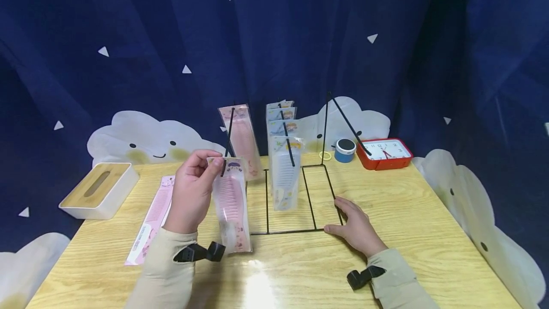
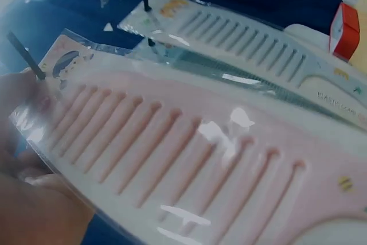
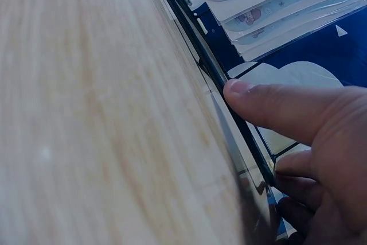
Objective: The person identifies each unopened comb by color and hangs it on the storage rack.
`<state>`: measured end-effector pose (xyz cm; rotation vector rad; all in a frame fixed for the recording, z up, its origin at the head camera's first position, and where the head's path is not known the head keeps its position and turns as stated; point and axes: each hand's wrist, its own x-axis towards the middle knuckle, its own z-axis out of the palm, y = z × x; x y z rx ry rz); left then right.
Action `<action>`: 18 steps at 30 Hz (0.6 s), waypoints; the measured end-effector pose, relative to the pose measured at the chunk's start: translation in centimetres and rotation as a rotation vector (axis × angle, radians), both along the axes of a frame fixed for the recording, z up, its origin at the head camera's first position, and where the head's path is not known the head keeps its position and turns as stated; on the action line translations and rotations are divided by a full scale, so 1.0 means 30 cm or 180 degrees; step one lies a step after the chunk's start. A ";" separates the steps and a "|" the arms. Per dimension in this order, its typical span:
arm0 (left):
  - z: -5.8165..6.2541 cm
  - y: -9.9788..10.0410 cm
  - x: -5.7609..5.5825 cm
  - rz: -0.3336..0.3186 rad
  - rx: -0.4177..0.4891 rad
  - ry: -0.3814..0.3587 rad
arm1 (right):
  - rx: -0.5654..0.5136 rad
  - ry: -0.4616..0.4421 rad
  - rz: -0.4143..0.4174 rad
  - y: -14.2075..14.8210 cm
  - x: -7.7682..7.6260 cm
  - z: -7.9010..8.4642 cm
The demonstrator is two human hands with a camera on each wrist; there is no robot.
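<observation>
In the head view my left hand (image 1: 193, 194) pinches the top of a pink comb in a clear packet (image 1: 231, 206), at the front end of a black hook (image 1: 228, 137). The left wrist view shows the hook's tip at the hole in this packet (image 2: 172, 136). My right hand (image 1: 356, 228) holds the front right corner of the black wire display rack (image 1: 291, 231), thumb on the front wire and fingers at the side wire. Farther back on the left hook hangs another packaged pink comb (image 1: 243, 142). Several packaged blue combs (image 1: 285, 170) hang on the middle hook.
The rack's right hook (image 1: 349, 123) carries no packets. Another packaged pink comb (image 1: 154, 213) lies on the table left of my left hand, near a tissue box (image 1: 122, 190). Behind the rack's right side are a yellow ring (image 1: 325, 156), a blue cylinder (image 1: 345, 152) and a red clock (image 1: 386, 163).
</observation>
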<state>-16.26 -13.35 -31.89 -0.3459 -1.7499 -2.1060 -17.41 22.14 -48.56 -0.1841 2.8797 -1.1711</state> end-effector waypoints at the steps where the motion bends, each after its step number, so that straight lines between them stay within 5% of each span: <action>1: 0.001 0.001 -0.013 -0.0009 -0.0006 -0.0017 | 0.0004 0.0002 0.0003 0.001 0.001 0.001; 18: 0.017 0.007 -0.191 -0.0113 0.0052 -0.0085 | 0.0014 -0.0019 -0.0020 -0.001 0.002 0.005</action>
